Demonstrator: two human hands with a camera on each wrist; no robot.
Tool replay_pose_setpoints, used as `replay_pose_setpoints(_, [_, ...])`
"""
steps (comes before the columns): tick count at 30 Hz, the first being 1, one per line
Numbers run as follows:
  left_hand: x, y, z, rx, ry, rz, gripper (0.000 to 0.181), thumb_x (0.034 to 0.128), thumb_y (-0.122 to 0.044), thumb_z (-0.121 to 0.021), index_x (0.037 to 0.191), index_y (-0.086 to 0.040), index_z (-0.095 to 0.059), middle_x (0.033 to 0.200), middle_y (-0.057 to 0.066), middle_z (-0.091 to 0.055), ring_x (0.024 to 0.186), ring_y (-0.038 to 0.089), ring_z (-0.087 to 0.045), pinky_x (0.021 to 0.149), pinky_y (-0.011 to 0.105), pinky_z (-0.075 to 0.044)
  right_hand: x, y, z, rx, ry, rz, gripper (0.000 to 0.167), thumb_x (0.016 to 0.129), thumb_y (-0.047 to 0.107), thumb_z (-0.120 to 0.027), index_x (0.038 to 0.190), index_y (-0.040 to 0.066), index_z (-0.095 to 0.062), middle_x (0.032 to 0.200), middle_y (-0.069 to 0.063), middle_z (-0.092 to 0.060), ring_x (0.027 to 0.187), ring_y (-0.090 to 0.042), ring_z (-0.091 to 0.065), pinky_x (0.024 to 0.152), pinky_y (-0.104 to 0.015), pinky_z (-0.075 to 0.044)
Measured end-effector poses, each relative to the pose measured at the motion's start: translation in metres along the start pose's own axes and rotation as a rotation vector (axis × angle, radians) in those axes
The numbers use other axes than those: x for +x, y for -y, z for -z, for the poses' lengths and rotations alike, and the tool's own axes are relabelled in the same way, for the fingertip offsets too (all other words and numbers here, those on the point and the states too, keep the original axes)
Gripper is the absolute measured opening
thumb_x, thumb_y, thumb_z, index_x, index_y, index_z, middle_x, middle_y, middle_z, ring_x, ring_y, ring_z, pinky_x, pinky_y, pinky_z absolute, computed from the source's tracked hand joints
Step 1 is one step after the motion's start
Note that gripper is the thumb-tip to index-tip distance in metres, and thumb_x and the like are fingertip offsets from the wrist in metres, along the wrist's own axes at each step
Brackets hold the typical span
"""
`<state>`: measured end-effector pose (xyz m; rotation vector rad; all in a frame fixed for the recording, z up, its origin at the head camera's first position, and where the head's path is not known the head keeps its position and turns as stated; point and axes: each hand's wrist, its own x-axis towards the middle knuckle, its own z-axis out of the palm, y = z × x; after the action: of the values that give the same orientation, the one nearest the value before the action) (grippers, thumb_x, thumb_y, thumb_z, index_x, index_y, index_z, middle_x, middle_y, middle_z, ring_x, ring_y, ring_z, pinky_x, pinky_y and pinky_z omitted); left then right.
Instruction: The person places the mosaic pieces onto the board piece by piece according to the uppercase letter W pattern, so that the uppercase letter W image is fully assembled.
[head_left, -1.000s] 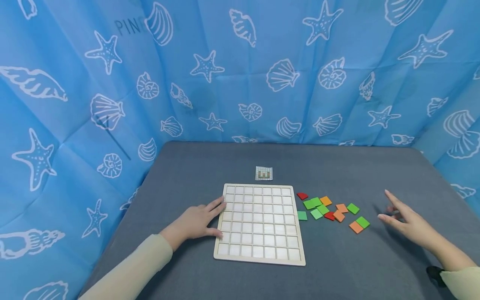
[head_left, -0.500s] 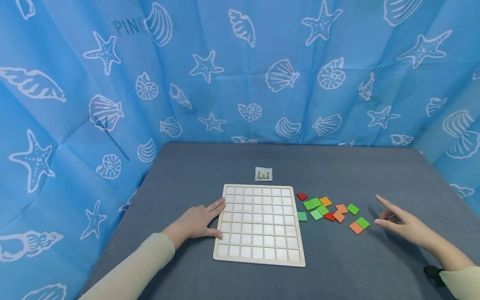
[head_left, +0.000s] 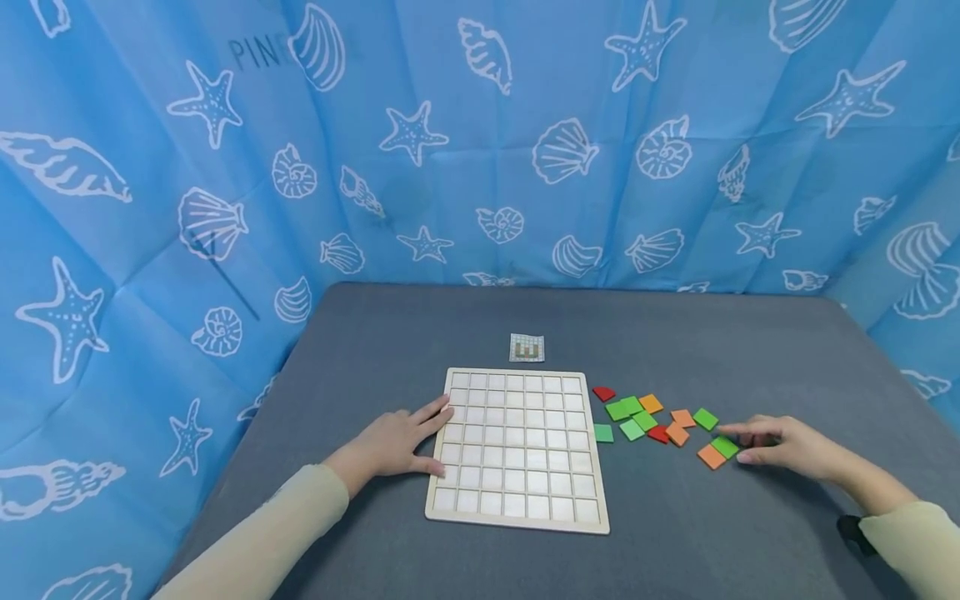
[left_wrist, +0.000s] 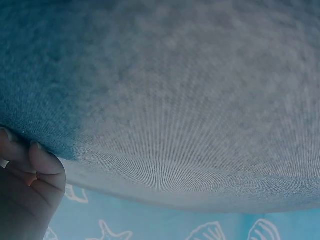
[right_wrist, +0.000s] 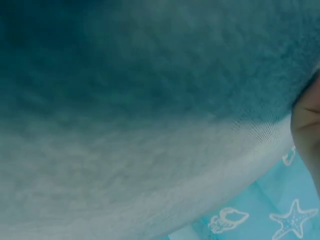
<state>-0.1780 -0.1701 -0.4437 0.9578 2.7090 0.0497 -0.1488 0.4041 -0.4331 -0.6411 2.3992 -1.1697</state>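
Observation:
In the head view a pale wooden grid board (head_left: 517,527) lies flat on the grey table. My left hand (head_left: 393,442) rests at its left edge, fingers and thumb spread on the rim. To the board's right, my right hand (head_left: 787,446) is at a green square tile (head_left: 725,447), thumb near its right corner and index finger by its far side; a firm pinch is not visible. An orange tile (head_left: 711,457) adjoins that green one. Another green tile (head_left: 705,418) lies just beyond the index fingertip. Each wrist view shows mostly tabletop and part of a hand.
Several green, orange and red pieces lie between board and right hand, among them a red piece (head_left: 603,393), a teal-green tile (head_left: 603,433) against the board and an orange tile (head_left: 650,403). A small pattern card (head_left: 527,348) lies behind the board. A blue shell-print curtain (head_left: 480,167) hangs behind.
My right hand has moved left and down from the table's right side to the green tile beside the orange one. The left hand has stayed on the board's edge.

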Motion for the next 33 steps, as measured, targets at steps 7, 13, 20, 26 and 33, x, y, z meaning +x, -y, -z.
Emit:
replay_pose_setpoints(7, [-0.001, 0.001, -0.002, -0.004, -0.013, -0.007, 0.089, 0.0864, -0.066, -0.055, 0.156, -0.017, -0.027, 0.162, 0.003, -0.017, 0.112, 0.038, -0.054, 0.09, 0.049, -0.044, 0.008, -0.005, 0.007, 0.078, 0.047, 0.034, 0.039, 0.095, -0.001, -0.058, 0.13, 0.015, -0.065, 0.095, 0.006, -0.061, 0.077, -0.011, -0.048, 0.058, -0.03, -0.038])
replay_pose_setpoints(13, [0.001, 0.003, -0.002, -0.002, -0.003, -0.008, 0.089, 0.0868, -0.066, -0.054, 0.156, -0.018, -0.026, 0.162, 0.002, -0.016, 0.114, 0.037, -0.054, 0.09, 0.048, -0.044, 0.009, -0.006, 0.008, 0.071, 0.048, -0.044, 0.033, 0.096, 0.003, -0.06, 0.128, 0.005, -0.064, 0.102, 0.018, -0.061, 0.084, -0.003, -0.049, 0.062, -0.027, -0.041])
replay_pose_setpoints(20, [0.0, 0.006, -0.006, 0.005, -0.007, 0.0, 0.091, 0.0855, -0.071, -0.051, 0.156, -0.019, -0.025, 0.162, 0.001, -0.015, 0.113, 0.037, -0.055, 0.09, 0.048, -0.044, 0.017, 0.0, 0.007, -0.001, 0.032, -0.104, 0.032, 0.094, 0.006, -0.064, 0.124, -0.004, -0.065, 0.106, 0.011, -0.063, 0.086, 0.001, -0.049, 0.064, -0.025, -0.041])
replay_pose_setpoints(26, [0.001, 0.003, -0.005, 0.006, -0.007, 0.002, 0.09, 0.0862, -0.067, -0.054, 0.156, -0.019, -0.026, 0.162, 0.002, -0.016, 0.11, 0.035, -0.056, 0.09, 0.047, -0.044, 0.017, -0.002, 0.006, -0.046, 0.033, -0.073, 0.031, 0.093, 0.005, -0.065, 0.123, -0.003, -0.066, 0.096, 0.009, -0.062, 0.08, 0.001, -0.048, 0.062, -0.025, -0.039])
replay_pose_setpoints(33, [0.001, -0.001, 0.0, -0.026, -0.005, 0.004, 0.09, 0.0852, -0.066, -0.056, 0.156, -0.019, -0.027, 0.162, 0.001, -0.018, 0.114, 0.037, -0.054, 0.093, 0.049, -0.043, 0.016, -0.001, 0.004, -0.084, 0.034, -0.05, 0.031, 0.092, 0.005, -0.065, 0.122, -0.004, -0.065, 0.084, 0.002, -0.055, 0.068, -0.009, -0.042, 0.055, -0.028, -0.033])
